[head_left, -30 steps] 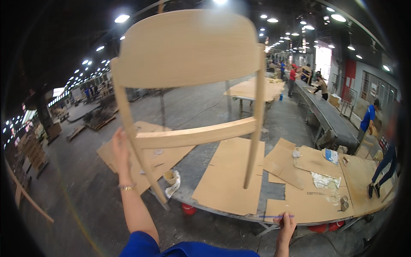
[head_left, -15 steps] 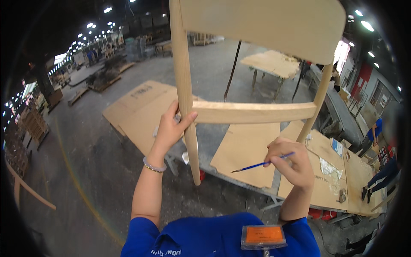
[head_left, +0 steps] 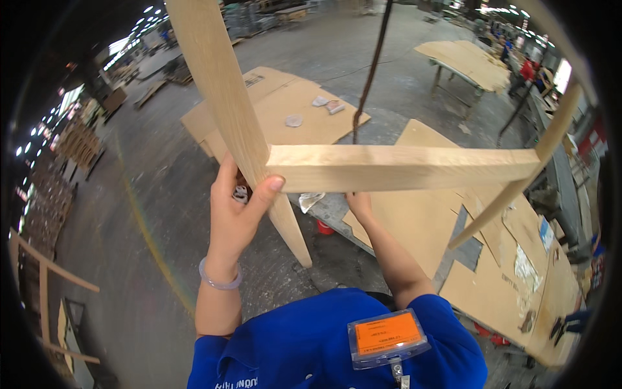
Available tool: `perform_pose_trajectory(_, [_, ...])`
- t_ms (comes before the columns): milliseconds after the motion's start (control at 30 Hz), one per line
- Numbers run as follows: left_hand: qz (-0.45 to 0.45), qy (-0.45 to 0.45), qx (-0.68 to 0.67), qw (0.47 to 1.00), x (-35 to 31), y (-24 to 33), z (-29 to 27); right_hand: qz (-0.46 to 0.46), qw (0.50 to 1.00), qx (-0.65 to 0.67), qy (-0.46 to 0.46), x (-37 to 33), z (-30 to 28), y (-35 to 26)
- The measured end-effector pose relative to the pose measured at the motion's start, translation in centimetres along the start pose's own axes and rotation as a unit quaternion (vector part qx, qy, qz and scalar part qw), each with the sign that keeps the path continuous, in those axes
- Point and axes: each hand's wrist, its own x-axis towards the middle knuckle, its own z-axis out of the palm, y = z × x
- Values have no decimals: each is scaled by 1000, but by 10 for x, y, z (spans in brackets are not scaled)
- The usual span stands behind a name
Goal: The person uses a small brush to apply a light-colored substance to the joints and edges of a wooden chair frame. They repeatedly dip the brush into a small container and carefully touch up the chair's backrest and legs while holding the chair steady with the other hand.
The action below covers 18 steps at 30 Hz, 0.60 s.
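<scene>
A pale wooden chair frame is held up in front of me. My left hand (head_left: 236,214) is wrapped round its left leg (head_left: 233,104), thumb pressed at the joint with the crossbar (head_left: 402,167). That bar runs across to the frame's right leg (head_left: 499,211). My right hand (head_left: 358,204) reaches behind and below the crossbar, over the work table. Its fingers are hidden by the bar, so what it holds is not visible. A white crumpled cloth or paper (head_left: 311,201) lies just left of it on the table edge.
Cardboard sheets (head_left: 414,233) cover the table, with small white pieces (head_left: 293,121) at its far side. A dark cord or rod (head_left: 372,71) hangs beyond the crossbar. Another table (head_left: 463,61) stands farther back; wooden frame parts (head_left: 45,292) are at left.
My right hand has gone from the right side, where it held a blue paintbrush, to behind the crossbar; the brush is out of sight. The chair frame appears closer and tilted.
</scene>
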Motion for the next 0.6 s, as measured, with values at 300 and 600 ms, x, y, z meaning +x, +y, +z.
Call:
perform_pose_trajectory(300, [-71, -5, 119, 990, 12, 10, 14, 21, 997, -73, -24, 120, 107, 8])
perform_pose_trajectory(600, [-52, 35, 163, 985, 36, -4, 20, 56, 995, -77, -37, 149, 136, 13])
